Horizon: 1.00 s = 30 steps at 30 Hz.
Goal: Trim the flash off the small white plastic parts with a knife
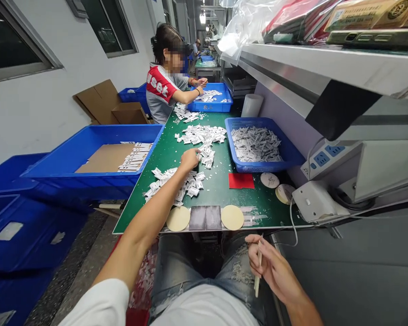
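My left hand point(189, 159) reaches out over the green table point(221, 190), fingers curled down on a small white piece at the edge of a pile of small white printed pieces point(204, 138). A second loose heap of the same pieces point(177, 183) lies under my forearm. My right hand point(270, 267) rests low by my lap, below the table edge, fingers closed round a thin pale stick point(258, 267). Two tan discs point(178, 218) and two grey squares point(206, 217) sit along the near table edge.
A blue basket point(289, 151) full of white pieces stands at right, a red card point(241, 180) before it. A large blue bin point(88, 176) with cardboard stands left. Another person in a red and grey shirt point(161, 90) works farther along. A power strip point(321, 159) sits at right.
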Motion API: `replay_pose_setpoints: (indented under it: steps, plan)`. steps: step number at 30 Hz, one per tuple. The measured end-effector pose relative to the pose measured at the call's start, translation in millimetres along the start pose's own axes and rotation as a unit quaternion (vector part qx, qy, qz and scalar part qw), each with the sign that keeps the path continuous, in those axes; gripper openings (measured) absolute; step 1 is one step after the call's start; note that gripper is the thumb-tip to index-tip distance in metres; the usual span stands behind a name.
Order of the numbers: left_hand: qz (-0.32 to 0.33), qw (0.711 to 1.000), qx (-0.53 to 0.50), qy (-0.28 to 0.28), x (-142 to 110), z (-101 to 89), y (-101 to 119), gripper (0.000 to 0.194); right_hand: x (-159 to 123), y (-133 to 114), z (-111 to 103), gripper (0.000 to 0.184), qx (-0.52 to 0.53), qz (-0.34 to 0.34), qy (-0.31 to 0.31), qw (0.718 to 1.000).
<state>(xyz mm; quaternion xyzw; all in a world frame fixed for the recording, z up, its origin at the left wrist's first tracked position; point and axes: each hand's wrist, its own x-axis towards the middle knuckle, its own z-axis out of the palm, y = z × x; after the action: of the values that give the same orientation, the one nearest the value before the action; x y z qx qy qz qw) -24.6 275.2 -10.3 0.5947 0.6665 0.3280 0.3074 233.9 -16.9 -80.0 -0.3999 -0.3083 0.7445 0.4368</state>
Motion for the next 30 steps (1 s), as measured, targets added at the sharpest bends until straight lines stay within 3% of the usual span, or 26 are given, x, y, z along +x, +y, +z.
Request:
replay_pose_setpoints:
  steps: [3, 6, 8, 11, 13, 16, 19, 22, 30]
  plan:
    - [0.023, 0.994, -0.107, 0.011, -43, -10.7, -1, 0.031, 3, -8, 15, 0.033, -0.133, -0.048, 0.006, 0.99]
    - [0.038, 0.977, -0.211, 0.016, -114, -19.1, -8, 0.034, 5, -25, 37, 0.03, -0.318, -0.1, -0.011, 0.943]
    - [0.028, 0.965, -0.261, 0.008, -164, -23.4, -12, 0.033, 7, -38, 54, 0.027, -0.452, -0.188, -0.023, 0.871]
    - [-0.006, 0.933, -0.359, -0.035, -223, -29.1, -11, 0.024, 13, -55, 79, 0.037, -0.579, -0.378, -0.035, 0.721]
    - [-0.031, 0.905, -0.418, -0.065, -246, -32.5, -9, 0.019, 19, -62, 92, 0.046, -0.624, -0.456, -0.025, 0.634]
    - [-0.047, 0.897, -0.431, -0.08, -261, -36.4, -6, 0.016, 26, -66, 105, 0.055, -0.671, -0.491, -0.008, 0.556]
    - [-0.057, 0.9, -0.423, -0.089, -265, -38.3, -5, 0.016, 29, -67, 112, 0.059, -0.699, -0.491, 0.0, 0.52]
    - [-0.069, 0.899, -0.424, -0.082, -267, -38.6, -4, 0.019, 31, -66, 115, 0.06, -0.718, -0.481, 0.005, 0.503]
    - [-0.086, 0.894, -0.433, -0.08, -266, -39.2, -3, 0.023, 31, -65, 117, 0.061, -0.73, -0.479, 0.024, 0.487]
